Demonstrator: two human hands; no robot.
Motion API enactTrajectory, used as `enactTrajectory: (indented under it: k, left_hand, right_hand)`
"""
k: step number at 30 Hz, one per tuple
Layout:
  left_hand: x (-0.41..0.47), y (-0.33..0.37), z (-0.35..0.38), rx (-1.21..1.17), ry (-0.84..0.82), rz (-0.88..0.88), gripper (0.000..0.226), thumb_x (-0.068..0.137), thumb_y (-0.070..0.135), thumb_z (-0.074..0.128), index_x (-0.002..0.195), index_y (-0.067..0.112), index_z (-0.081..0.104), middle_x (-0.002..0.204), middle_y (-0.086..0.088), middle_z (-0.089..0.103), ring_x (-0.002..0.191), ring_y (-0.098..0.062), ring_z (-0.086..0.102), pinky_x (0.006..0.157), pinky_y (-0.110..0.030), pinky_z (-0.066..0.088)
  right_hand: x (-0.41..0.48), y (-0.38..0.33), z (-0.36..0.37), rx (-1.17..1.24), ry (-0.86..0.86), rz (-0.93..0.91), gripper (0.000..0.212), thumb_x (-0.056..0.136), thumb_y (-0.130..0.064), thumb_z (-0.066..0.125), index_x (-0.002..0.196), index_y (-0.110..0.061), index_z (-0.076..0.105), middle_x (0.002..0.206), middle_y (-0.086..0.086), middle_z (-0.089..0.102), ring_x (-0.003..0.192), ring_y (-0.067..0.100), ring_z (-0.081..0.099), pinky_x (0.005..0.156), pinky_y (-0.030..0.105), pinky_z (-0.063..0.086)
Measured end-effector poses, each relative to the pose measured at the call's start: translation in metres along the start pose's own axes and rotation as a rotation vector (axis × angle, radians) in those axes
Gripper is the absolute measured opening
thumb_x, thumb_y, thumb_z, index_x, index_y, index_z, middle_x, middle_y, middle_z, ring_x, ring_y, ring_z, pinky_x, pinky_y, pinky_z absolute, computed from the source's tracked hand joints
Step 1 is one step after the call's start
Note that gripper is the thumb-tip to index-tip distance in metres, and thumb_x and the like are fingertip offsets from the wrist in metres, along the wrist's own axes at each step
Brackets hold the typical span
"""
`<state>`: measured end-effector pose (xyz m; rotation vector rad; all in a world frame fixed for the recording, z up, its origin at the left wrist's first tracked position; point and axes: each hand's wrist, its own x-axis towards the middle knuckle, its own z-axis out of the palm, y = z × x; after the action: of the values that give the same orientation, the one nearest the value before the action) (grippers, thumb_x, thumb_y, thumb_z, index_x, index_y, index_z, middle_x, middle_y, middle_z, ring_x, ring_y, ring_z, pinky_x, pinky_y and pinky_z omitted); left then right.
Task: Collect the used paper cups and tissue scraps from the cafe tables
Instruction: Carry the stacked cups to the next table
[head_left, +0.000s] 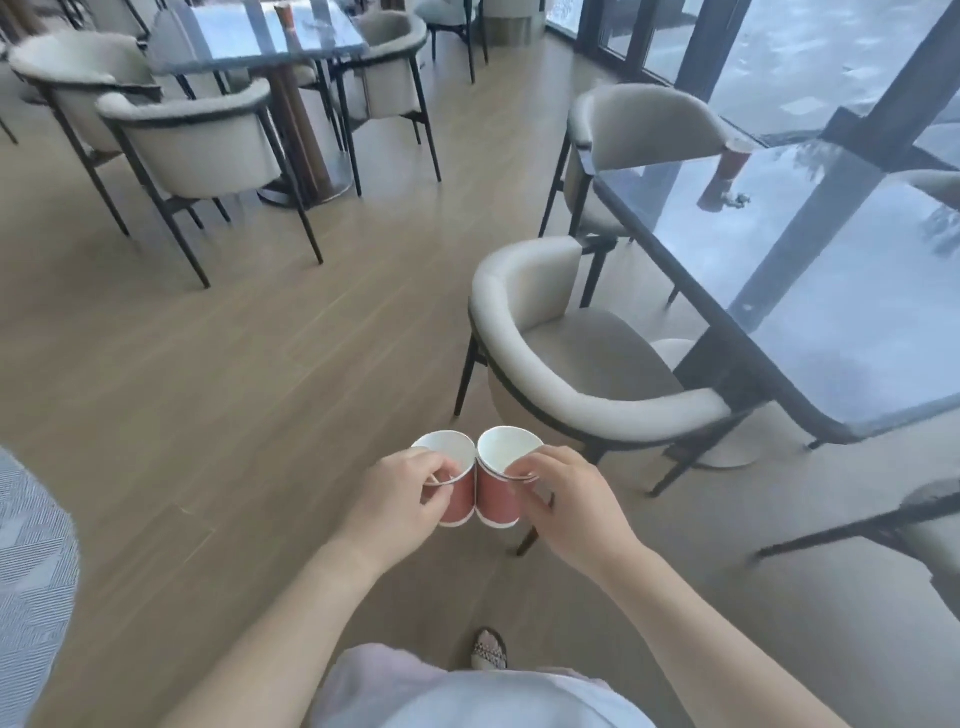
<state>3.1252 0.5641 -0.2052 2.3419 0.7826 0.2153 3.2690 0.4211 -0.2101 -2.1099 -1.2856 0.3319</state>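
Wooden cafe floor underfoot; grip of your left hand pinches one red paper cup, right hand pinches the twin cup; touching side by side, likely for stacking.

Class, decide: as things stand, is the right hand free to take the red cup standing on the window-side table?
Probably not: the right hand grips a cup, and the table cup stands far off, beyond the near chair.

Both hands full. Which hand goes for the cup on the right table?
Right hand, probably: the red paper cup on the glossy grey table sits on its side. First nest the right-held red cup into the left-held cup.
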Motion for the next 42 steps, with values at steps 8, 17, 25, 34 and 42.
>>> enactTrajectory:
  k: [8, 17, 25, 34, 42]
  left_hand:
    - [0.115, -0.030, -0.030, -0.024, 0.044, -0.064, 0.013, 0.081, 0.014, 0.061, 0.086, 0.025, 0.066, 0.085, 0.011, 0.064, 0.079, -0.007, 0.059, 0.069, -0.020, 0.045]
    - [0.289, -0.098, -0.098, 0.001, 0.072, -0.064, 0.013, 0.082, 0.015, 0.060, 0.088, 0.025, 0.068, 0.088, 0.012, 0.066, 0.083, -0.007, 0.060, 0.073, -0.027, 0.048]
    - [0.465, -0.161, -0.177, 0.041, 0.045, -0.031, 0.012, 0.082, 0.019, 0.061, 0.088, 0.029, 0.066, 0.089, 0.015, 0.065, 0.081, -0.004, 0.060, 0.071, -0.030, 0.051]
    - [0.630, -0.197, -0.198, 0.063, -0.071, 0.023, 0.012, 0.081, 0.021, 0.061, 0.086, 0.031, 0.065, 0.089, 0.015, 0.065, 0.082, -0.004, 0.059, 0.071, -0.030, 0.051]
    - [0.836, -0.182, -0.210, 0.137, -0.202, 0.176, 0.019, 0.079, 0.009, 0.062, 0.090, 0.023, 0.068, 0.088, 0.011, 0.066, 0.080, -0.007, 0.058, 0.072, -0.016, 0.044]
  right_hand:
    - [0.138, 0.021, 0.007, 0.004, -0.059, -0.051, 0.007, 0.084, -0.015, 0.063, 0.088, -0.019, 0.066, 0.089, -0.006, 0.065, 0.085, 0.015, 0.058, 0.067, 0.024, 0.044]
    - [0.333, 0.027, 0.039, 0.010, -0.011, -0.032, 0.007, 0.083, -0.013, 0.063, 0.087, -0.019, 0.066, 0.087, -0.006, 0.065, 0.081, 0.012, 0.055, 0.064, 0.019, 0.037]
    - [0.522, 0.022, 0.061, 0.036, 0.059, 0.041, 0.011, 0.083, -0.010, 0.061, 0.091, -0.015, 0.066, 0.093, -0.003, 0.066, 0.090, 0.017, 0.056, 0.073, 0.028, 0.045]
    - [0.668, 0.066, 0.077, 0.066, 0.101, 0.171, 0.009, 0.082, -0.012, 0.064, 0.089, -0.017, 0.067, 0.089, -0.004, 0.066, 0.086, 0.017, 0.057, 0.071, 0.023, 0.042]
    - [0.829, 0.136, 0.050, 0.093, 0.211, 0.272, 0.007, 0.083, -0.019, 0.064, 0.090, -0.020, 0.067, 0.091, -0.006, 0.067, 0.087, 0.015, 0.056, 0.071, 0.026, 0.043]
